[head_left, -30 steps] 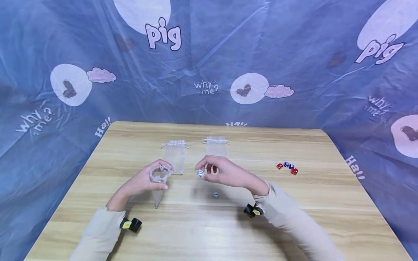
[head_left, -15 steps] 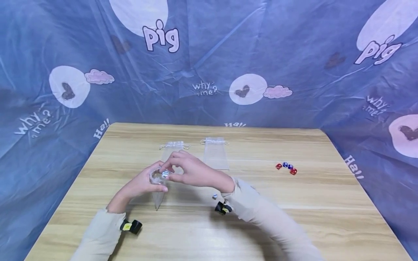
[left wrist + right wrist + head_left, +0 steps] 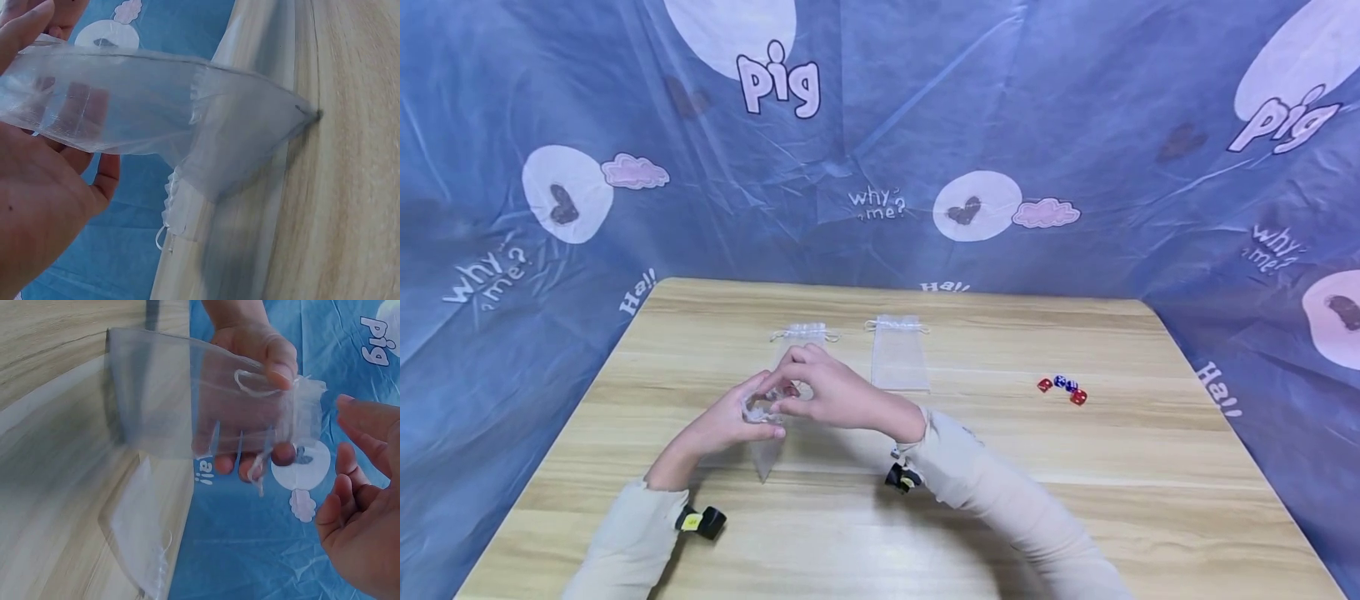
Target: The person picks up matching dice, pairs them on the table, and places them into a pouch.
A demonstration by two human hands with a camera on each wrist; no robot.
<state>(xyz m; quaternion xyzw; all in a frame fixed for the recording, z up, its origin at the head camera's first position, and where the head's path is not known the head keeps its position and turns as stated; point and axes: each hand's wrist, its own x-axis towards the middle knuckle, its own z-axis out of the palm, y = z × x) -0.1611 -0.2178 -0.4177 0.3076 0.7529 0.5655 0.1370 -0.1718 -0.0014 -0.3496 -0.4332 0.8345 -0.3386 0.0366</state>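
Observation:
In the head view my left hand [image 3: 730,421] holds a sheer white drawstring pouch [image 3: 137,103] by its mouth. The thumb lies on one side and the fingers spread behind the mesh, as the right wrist view shows. The pouch's lower corner reaches down to the tabletop. My right hand [image 3: 827,387] is at the pouch's mouth, its fingers bent and apart from the thumb. No die shows between its fingertips in the right wrist view, and none can be made out inside the pouch. A white die [image 3: 895,452] on the table is partly hidden by the right sleeve.
Two more sheer pouches lie flat at the back: one pouch [image 3: 900,354] in the middle, another pouch [image 3: 803,332] partly behind the hands. Right of them sit a red die [image 3: 1045,385], blue dice [image 3: 1060,381] and another red die [image 3: 1078,397]. A printed blue curtain [image 3: 880,142] surrounds the table.
My right hand has moved left to the pouch's mouth with a white die, which is now out of sight. The left hand has stayed in place, holding the pouch.

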